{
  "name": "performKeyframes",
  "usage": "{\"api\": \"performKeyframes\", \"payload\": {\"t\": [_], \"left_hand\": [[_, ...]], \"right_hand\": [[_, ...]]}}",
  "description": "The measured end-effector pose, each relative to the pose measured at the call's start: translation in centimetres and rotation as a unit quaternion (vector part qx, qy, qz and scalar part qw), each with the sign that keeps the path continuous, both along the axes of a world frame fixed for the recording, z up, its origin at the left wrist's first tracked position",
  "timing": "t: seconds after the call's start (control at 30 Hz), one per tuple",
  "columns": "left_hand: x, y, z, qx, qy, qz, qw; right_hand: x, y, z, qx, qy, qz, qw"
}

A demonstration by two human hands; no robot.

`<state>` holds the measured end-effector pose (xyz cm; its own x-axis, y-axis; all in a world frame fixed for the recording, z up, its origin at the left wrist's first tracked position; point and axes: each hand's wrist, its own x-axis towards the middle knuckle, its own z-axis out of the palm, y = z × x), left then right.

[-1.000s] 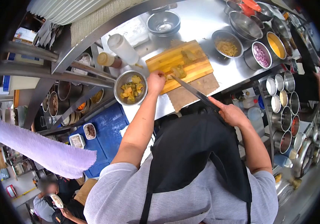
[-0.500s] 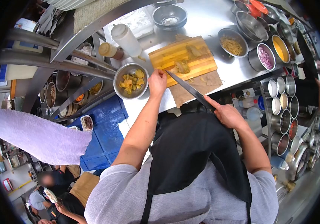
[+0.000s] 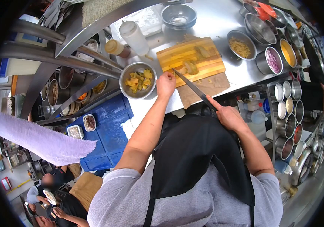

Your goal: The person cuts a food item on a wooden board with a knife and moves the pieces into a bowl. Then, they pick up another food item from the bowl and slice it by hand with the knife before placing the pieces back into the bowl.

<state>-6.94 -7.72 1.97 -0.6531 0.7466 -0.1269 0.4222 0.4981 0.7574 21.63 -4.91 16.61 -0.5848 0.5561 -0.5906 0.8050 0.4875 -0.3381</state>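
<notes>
My right hand (image 3: 230, 116) grips the handle of a long kitchen knife (image 3: 193, 87). Its blade slants up and left over the near edge of a striped wooden cutting board (image 3: 169, 56). Beside the knife tip, at the board's near left corner, my left hand (image 3: 166, 85) has its fingers pinched together; whatever may be between them is hidden. Soft yellowish-green pieces (image 3: 190, 67) lie on the board just beyond the blade, with another piece (image 3: 202, 51) farther back. Left of my left hand stands a metal bowl (image 3: 124, 90) containing cut yellow-green pieces (image 3: 138, 81). Brown paper (image 3: 203, 92) lies beneath the board.
Squeeze bottles (image 3: 133, 37) and stacked metal bowls (image 3: 179, 17) stand behind the board. A bowl of shredded food (image 3: 240, 47) and a pot of chopped purple onion (image 3: 272, 60) are to the right. Purple cloth or paper (image 3: 41, 138) hangs at left; co-workers (image 3: 61, 196) are at lower left.
The view has shifted slightly, moving the counter rightward in the picture. My hands and knife keep nearly the same place at the board. A second container now shows beside the purple sheet.
</notes>
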Motion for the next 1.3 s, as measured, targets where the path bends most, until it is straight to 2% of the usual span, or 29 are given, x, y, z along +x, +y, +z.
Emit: {"api": "performKeyframes", "payload": {"t": [0.27,0.33,0.53,0.6,0.63,0.67,0.73,0.77,0.83,0.87,0.93,0.97,1.03,1.07,1.13,1.17,1.3], "left_hand": [[0.1,-0.1,0.2,0.017,0.030,-0.009,0.999],[0.1,0.0,0.2,-0.020,0.054,-0.049,0.997],[0.0,-2.3,0.8,0.012,0.096,-0.101,0.990],[-0.3,-1.9,1.3,-0.001,0.109,-0.131,0.985],[-0.3,-1.6,1.9,-0.013,0.120,-0.159,0.980],[-0.1,-1.0,2.4,-0.013,0.119,-0.159,0.980],[0.6,0.8,3.5,0.039,0.174,-0.118,0.977],[0.6,1.6,2.9,0.041,0.175,-0.119,0.976],[0.5,3.1,1.4,-0.042,0.245,-0.143,0.958],[0.4,3.4,1.1,-0.037,0.248,-0.145,0.957],[0.0,4.4,1.7,-0.105,0.191,-0.173,0.960],[-0.3,4.5,1.9,-0.101,0.195,-0.179,0.959],[-1.5,5.0,2.6,-0.097,0.091,-0.200,0.971],[-2.2,5.5,2.9,-0.093,0.095,-0.207,0.969],[-3.3,6.3,3.9,-0.026,0.061,-0.232,0.970],[-3.9,7.2,4.9,-0.059,0.006,-0.249,0.967],[-3.2,10.0,8.8,-0.043,0.013,-0.302,0.952]], "right_hand": [[-0.5,-0.4,-0.6,-0.014,0.000,0.000,1.000],[-1.1,-0.2,-1.1,-0.020,0.009,-0.004,1.000],[-2.3,1.6,-2.1,-0.019,0.035,-0.007,0.999],[-0.6,2.4,-1.4,-0.047,0.069,-0.038,0.996],[0.7,2.6,-0.8,-0.088,0.106,-0.098,0.986],[2.1,2.7,-0.6,-0.087,0.106,-0.098,0.986],[4.9,2.9,-0.3,-0.101,0.155,-0.207,0.961],[6.2,3.0,-0.2,-0.100,0.156,-0.209,0.960],[8.3,3.0,0.0,-0.091,0.195,-0.291,0.932],[9.0,2.8,0.1,-0.086,0.199,-0.294,0.931],[10.5,2.6,0.2,-0.059,0.204,-0.308,0.927],[11.2,2.3,0.1,-0.059,0.215,-0.314,0.923],[12.2,1.4,0.1,-0.049,0.220,-0.327,0.918],[12.7,0.9,0.1,-0.044,0.219,-0.333,0.916],[13.5,-0.1,0.2,-0.046,0.211,-0.358,0.908],[13.9,-0.5,0.2,-0.051,0.199,-0.377,0.903],[15.3,-2.7,-1.0,-0.029,0.210,-0.397,0.893]]}}
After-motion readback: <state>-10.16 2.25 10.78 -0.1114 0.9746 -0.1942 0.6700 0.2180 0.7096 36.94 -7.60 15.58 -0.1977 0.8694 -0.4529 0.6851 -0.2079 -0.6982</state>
